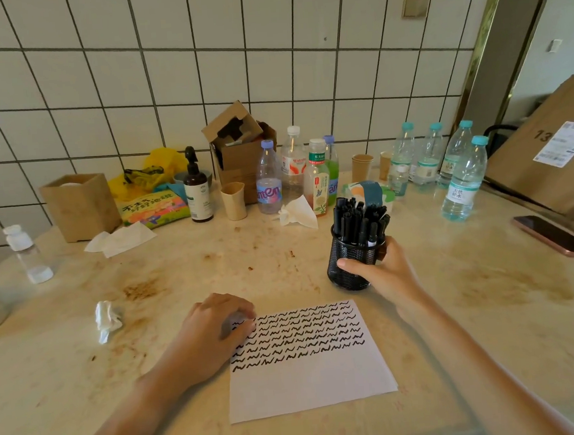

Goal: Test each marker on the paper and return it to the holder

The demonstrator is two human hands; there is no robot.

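Observation:
A white sheet of paper lies on the table in front of me, its upper half filled with rows of black squiggles. My left hand rests on the paper's top left corner with its fingers curled down onto it. Just beyond the paper's top right corner stands a black mesh holder packed with several black markers. My right hand grips the holder's side, thumb across its front. No marker is out of the holder.
A crumpled tissue lies left of the paper. A phone lies at the right. Several bottles, paper cups, a cardboard box and a wooden box line the tiled wall behind.

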